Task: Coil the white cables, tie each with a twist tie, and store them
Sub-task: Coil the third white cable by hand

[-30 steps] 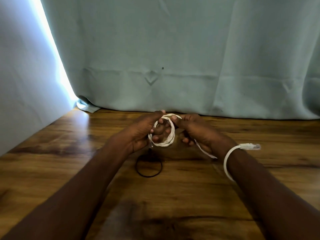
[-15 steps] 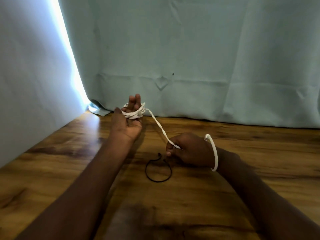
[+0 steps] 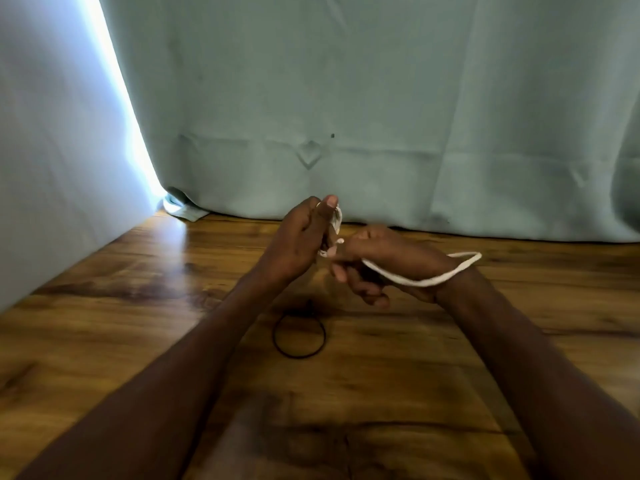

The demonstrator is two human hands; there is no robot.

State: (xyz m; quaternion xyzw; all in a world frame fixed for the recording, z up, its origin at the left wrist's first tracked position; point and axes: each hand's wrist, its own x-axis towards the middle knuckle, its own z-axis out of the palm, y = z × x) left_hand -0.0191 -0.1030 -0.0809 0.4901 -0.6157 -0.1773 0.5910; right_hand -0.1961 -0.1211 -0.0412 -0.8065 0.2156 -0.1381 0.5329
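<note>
**Coiling a white cable, tie not yet used**

Spreading across the lower view is a wooden bench (image 3: pixel 104 341), a pale curtain (image 3: pixel 381 116) behind it. Above centre, the left hand (image 3: pixel 301 240) is closed around a small coil of white cable (image 3: pixel 337 220). At its 3 o'clock, the right hand (image 3: pixel 374 265) pinches the loose tail, which loops over that wrist. A black twist tie (image 3: pixel 299 337) lies at 6 o'clock. Coiling seems nearly done; next likely means winding in the tail.

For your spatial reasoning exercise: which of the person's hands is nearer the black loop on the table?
Left, narrowly. The left hand is raised just beyond the black loop; the right hand is beyond it and off to the right.
</note>
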